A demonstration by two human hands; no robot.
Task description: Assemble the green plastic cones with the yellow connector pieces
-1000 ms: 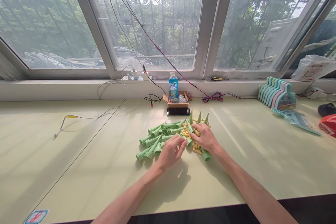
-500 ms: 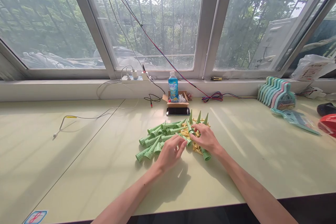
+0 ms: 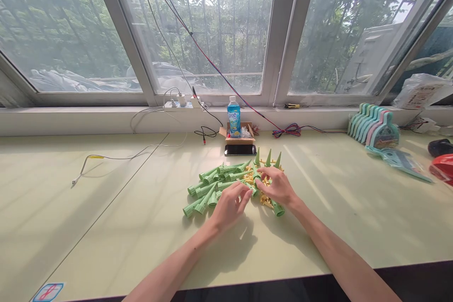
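My right hand (image 3: 278, 188) is closed, with thumb and fingers around a green plastic cone (image 3: 255, 174) that stands nearly upright, point up. My left hand (image 3: 230, 202) is closed too, its fingertips pinched at the wide end of another green cone (image 3: 254, 192); most of that cone is hidden behind the hand. Many similar green cones (image 3: 201, 191) lie in a pile left of the hands. Small yellow plastic pieces (image 3: 266, 199) are heaped under and beside my right hand. One loose cone (image 3: 278, 209) lies just below that hand.
Several green cones (image 3: 268, 157) stand upright behind my right hand. Farther back are a phone (image 3: 240, 150) and a small cardboard box (image 3: 239, 141) with a blue bottle (image 3: 234, 118). Cables (image 3: 290, 130) run along the sill. Teal and pink toy pieces (image 3: 375, 125) stand at right.
The cone in my right hand has turned from a leftward lean to more upright and sits slightly lower. My left hand has stayed in place.
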